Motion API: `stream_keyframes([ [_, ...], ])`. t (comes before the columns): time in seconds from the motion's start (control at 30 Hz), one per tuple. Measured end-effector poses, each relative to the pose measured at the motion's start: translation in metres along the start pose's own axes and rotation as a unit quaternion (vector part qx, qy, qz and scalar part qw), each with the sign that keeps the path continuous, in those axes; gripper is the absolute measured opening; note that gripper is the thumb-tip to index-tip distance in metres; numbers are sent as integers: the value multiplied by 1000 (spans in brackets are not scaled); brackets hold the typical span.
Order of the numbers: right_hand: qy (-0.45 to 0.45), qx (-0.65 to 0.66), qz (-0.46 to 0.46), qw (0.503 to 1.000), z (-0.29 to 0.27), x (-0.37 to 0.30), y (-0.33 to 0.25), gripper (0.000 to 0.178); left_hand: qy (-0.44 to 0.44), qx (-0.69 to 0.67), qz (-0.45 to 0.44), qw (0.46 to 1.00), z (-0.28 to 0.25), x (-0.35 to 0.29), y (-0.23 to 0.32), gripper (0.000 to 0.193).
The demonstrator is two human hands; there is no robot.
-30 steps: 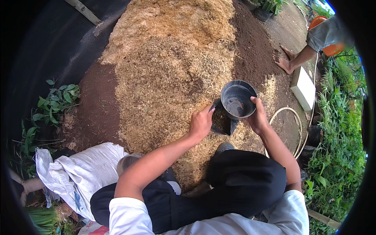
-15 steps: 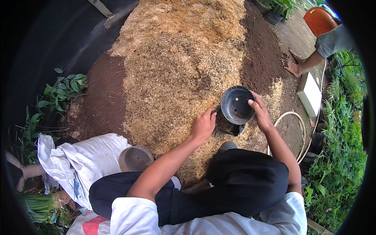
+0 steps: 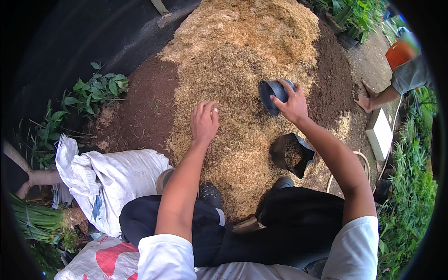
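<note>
In my right hand (image 3: 294,103) is a black plastic pot (image 3: 268,95), tipped on its side over the pile of pale wood shavings (image 3: 233,93). The fingers wrap its wall, and what is inside the pot is hidden. My left hand (image 3: 204,121) hovers over the left part of the same pile, holding nothing, its fingers stretched forward. Closer to my right foot stands a black planting bag (image 3: 279,151), its mouth open and brown loose mix (image 3: 293,154) showing within.
Dark soil (image 3: 140,107) borders the shavings on both sides. A white sack (image 3: 116,175) lies by my left knee, partly covering a pot behind my forearm. Toward the right are a white block (image 3: 379,135), a hose (image 3: 364,161) and another person's bare foot (image 3: 366,100).
Both hands have moved apart and forward. The black pot has left the planting bag, which now stands alone, and is tipped over the shavings. My left hand has let go of the bag's edge.
</note>
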State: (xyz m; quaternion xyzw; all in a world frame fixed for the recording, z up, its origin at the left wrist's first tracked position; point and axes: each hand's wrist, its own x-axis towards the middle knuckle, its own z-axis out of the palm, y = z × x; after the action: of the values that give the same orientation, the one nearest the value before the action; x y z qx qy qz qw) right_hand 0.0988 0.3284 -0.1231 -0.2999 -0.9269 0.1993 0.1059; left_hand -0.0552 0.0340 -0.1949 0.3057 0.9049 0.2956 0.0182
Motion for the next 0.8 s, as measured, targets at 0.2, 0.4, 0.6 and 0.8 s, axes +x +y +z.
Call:
stream_keyframes([
  [0.2,145,9,-29,989,67,-9,-32,84,56,-7,-115,992,8,-43,-90,63],
  [0.4,166,8,-40,985,102,0,-53,91,7,-95,-169,981,69,-37,-64,73],
  [0.6,28,71,-43,996,129,-37,-75,92,81,-181,-101,975,83,-4,-50,72],
  [0.8,118,69,-11,990,128,-35,-63,86,107,-166,-200,960,81,-23,-54,71],
])
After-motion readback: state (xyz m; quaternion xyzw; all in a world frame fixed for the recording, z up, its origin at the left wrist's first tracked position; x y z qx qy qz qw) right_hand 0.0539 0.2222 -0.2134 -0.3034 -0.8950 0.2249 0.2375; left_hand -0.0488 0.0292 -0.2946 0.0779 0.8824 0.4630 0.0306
